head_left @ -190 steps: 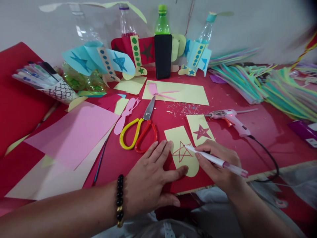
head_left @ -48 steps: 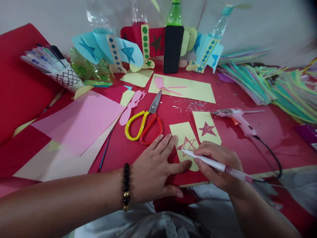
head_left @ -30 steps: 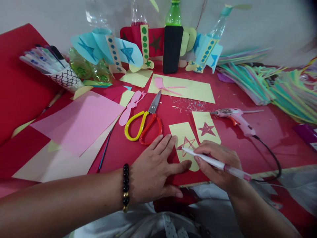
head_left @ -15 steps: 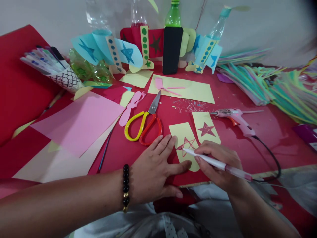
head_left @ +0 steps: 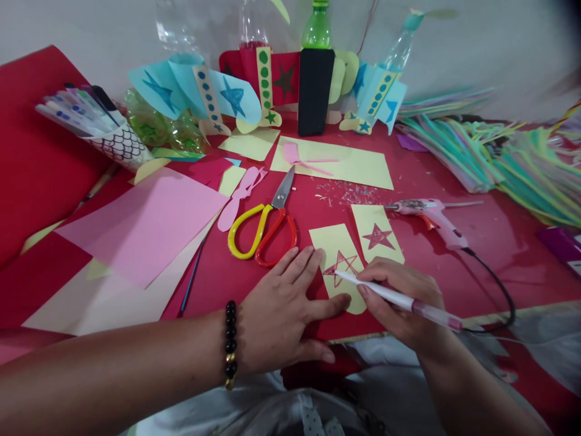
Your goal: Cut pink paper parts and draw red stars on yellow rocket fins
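Note:
My right hand (head_left: 402,297) grips a white pen (head_left: 390,295) with a red end. Its tip rests on a pale yellow paper piece (head_left: 333,239), at the left part of a red star outline (head_left: 347,264) that is partly coloured in. Fingers spread, my left hand (head_left: 290,315) lies flat, its index finger on the lower part of that paper. Behind my right hand is a second yellow piece (head_left: 370,218) bearing a filled red star (head_left: 377,237). Scissors (head_left: 284,197) with one yellow and one red handle lie just beyond my left fingertips, blades pointing away.
A pink glue gun (head_left: 436,218) with a black cord lies at the right. Pink paper (head_left: 149,224) and a marker-filled holder (head_left: 120,142) occupy the left. Decorated bottles (head_left: 318,27) and a black phone-like slab (head_left: 315,91) stand at the back; fuzzy coloured stems (head_left: 458,151) lie right.
The hands and pen hold almost the same place. The view has shifted very slightly.

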`<state>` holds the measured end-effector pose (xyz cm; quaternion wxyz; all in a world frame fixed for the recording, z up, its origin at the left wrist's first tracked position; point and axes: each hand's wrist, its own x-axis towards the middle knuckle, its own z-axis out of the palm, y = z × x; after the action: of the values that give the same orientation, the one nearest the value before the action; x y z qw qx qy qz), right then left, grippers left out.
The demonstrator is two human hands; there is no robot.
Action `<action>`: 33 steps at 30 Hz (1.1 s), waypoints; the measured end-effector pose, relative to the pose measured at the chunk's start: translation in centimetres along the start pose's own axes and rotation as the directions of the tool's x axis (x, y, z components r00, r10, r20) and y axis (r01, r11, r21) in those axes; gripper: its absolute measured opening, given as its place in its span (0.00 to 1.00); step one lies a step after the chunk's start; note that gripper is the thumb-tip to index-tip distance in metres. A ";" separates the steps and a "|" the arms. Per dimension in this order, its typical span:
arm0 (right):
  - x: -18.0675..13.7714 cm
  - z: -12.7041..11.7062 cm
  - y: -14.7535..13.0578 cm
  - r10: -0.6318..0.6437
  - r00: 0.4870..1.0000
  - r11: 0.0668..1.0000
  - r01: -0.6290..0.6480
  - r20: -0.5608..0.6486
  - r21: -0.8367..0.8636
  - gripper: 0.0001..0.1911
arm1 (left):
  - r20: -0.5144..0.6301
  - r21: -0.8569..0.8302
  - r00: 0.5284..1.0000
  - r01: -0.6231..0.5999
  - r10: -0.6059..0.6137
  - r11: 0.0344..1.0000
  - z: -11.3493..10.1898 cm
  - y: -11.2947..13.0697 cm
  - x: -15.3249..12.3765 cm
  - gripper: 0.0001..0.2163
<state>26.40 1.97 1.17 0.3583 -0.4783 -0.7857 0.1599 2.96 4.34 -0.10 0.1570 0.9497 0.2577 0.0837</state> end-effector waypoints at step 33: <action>0.0 0.2 0.3 -0.063 0.994 0.984 0.046 0.091 0.175 0.12 | -0.023 0.023 1.000 -0.005 0.005 1.000 0.2 0.0 0.0 0.34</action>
<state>26.47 2.18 0.83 0.3644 -0.4157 -0.7979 0.2403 3.01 4.30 -0.29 0.1427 0.9511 0.2582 0.0921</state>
